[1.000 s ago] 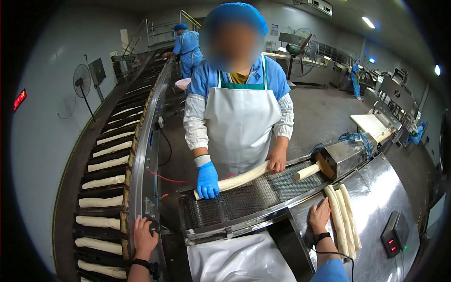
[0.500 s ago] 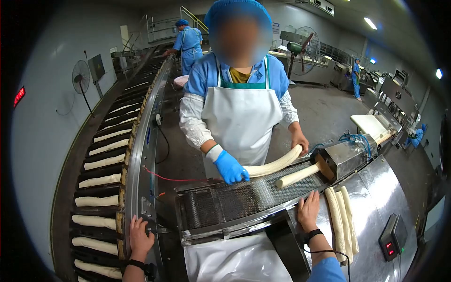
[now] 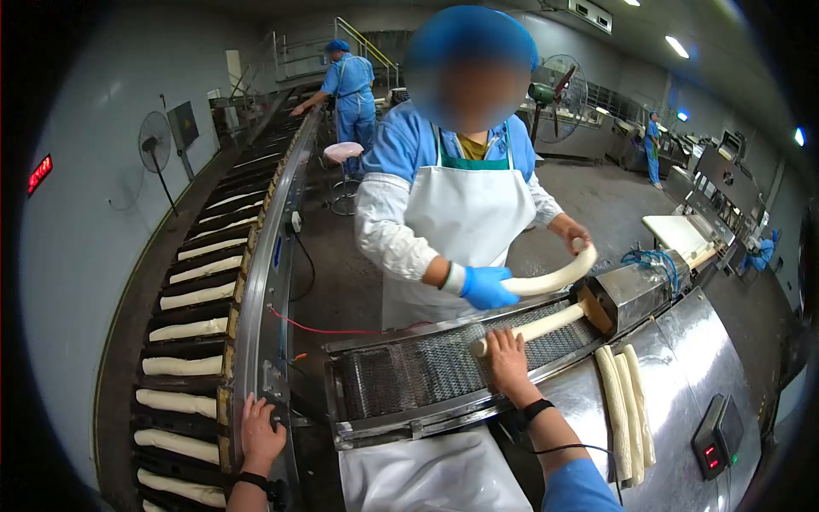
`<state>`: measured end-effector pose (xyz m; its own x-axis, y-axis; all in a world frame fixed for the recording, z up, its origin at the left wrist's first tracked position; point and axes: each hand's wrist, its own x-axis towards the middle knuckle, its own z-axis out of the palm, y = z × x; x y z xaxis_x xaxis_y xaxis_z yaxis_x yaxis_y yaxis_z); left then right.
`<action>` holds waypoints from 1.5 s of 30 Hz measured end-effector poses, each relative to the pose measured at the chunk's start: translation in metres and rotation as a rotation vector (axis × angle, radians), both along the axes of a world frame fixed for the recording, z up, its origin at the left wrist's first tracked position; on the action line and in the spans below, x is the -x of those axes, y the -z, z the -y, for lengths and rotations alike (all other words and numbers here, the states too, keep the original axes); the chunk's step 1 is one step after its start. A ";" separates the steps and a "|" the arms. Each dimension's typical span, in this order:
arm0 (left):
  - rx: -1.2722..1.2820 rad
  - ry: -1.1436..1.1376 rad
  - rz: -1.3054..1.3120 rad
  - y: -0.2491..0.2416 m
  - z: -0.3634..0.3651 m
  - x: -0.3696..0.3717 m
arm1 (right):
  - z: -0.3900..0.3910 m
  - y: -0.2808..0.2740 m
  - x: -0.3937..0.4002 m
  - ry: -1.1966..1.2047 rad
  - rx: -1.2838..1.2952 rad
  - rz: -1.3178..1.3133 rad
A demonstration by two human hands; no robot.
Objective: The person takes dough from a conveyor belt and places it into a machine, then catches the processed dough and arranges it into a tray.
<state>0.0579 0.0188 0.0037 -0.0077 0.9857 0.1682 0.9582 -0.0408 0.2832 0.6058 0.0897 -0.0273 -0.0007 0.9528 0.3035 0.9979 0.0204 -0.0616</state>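
Note:
My left hand (image 3: 262, 431) rests on the metal side rail of the tray conveyor (image 3: 256, 341), fingers stretched out and holding nothing. Out over the mesh belt, my right hand (image 3: 512, 367) lies with its fingers extended across the near end of a pale dough roll (image 3: 550, 324). That roll comes out of the metal machine head (image 3: 633, 294) onto the mesh belt (image 3: 409, 375). Across the belt, a co-worker in a white apron holds another dough roll (image 3: 554, 280), bent upward, between a blue-gloved hand (image 3: 488, 288) and a bare hand (image 3: 572, 232).
Several dough strips lie in dark trays (image 3: 183, 405) along the left conveyor. Dough rolls (image 3: 627, 410) sit on the steel table (image 3: 682, 358), near a box with a red display (image 3: 715, 435). White sheeting (image 3: 431, 478) hangs below the belt. Other workers stand farther back.
My right hand has moved from the steel table's edge onto the dough roll on the belt. The co-worker has lifted the other roll and shifted right. My left hand stays on the rail.

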 end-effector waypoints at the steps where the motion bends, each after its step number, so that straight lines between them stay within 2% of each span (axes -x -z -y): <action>1: -0.001 -0.007 0.006 0.000 0.001 -0.001 | -0.003 -0.002 0.007 -0.028 0.019 0.024; 3: -0.010 -0.007 0.011 -0.001 0.000 -0.002 | -0.007 -0.005 0.022 -0.083 -0.095 0.105; 9: -0.053 0.012 0.026 -0.001 0.002 0.000 | 0.002 -0.035 0.052 -0.136 0.043 0.188; 12: -0.087 0.030 0.035 0.002 0.001 0.002 | 0.021 -0.044 0.040 -0.152 0.040 -0.177; 13: -0.085 0.041 0.038 0.003 0.001 0.002 | 0.030 -0.035 0.024 -0.141 0.041 -0.175; 15: -0.106 0.028 0.056 0.003 0.002 0.002 | 0.058 -0.014 -0.017 -0.073 -0.148 -0.848; 17: -0.112 0.050 0.056 0.004 0.001 0.003 | 0.115 -0.019 -0.059 0.244 -0.051 -1.201; 19: -0.093 0.028 0.039 0.005 0.001 0.003 | 0.175 0.020 -0.112 0.405 -0.327 -1.058; 21: -0.070 0.020 0.019 0.001 0.002 -0.001 | 0.247 0.011 -0.129 0.554 -0.357 -1.303; 25: 0.039 0.005 -0.033 -0.002 0.000 -0.004 | 0.345 -0.013 -0.129 0.823 -0.330 -1.288; 27: 0.042 -0.022 -0.050 -0.004 0.001 -0.005 | 0.380 -0.008 -0.134 0.974 -0.207 -0.861; 28: 0.057 -0.027 -0.056 -0.005 0.001 -0.006 | 0.394 -0.003 -0.139 0.941 -0.280 -0.579; 29: 0.054 -0.019 -0.061 -0.003 0.001 -0.003 | 0.406 -0.001 -0.146 1.058 -0.224 -0.458; 31: 0.014 0.006 -0.071 0.003 -0.001 0.000 | 0.429 0.002 -0.162 1.010 -0.155 -0.205; 35: -0.017 0.001 -0.043 0.002 0.001 -0.002 | 0.394 -0.036 -0.156 0.932 -0.129 -0.119; 37: -0.022 0.030 -0.024 0.000 0.002 -0.003 | 0.355 -0.034 -0.158 0.742 -0.248 -0.247; 39: -0.032 0.001 -0.023 -0.002 0.002 -0.006 | 0.305 -0.035 -0.162 0.627 -0.228 -0.353; 42: -0.066 0.042 -0.041 0.002 0.002 -0.002 | 0.237 -0.029 -0.181 0.647 -0.130 -0.393; 44: -0.082 0.037 -0.026 0.003 0.001 0.000 | 0.202 -0.035 -0.180 0.877 -0.001 -0.383; 45: -0.089 0.049 -0.015 0.004 0.002 0.000 | 0.194 -0.031 -0.181 0.865 -0.004 -0.381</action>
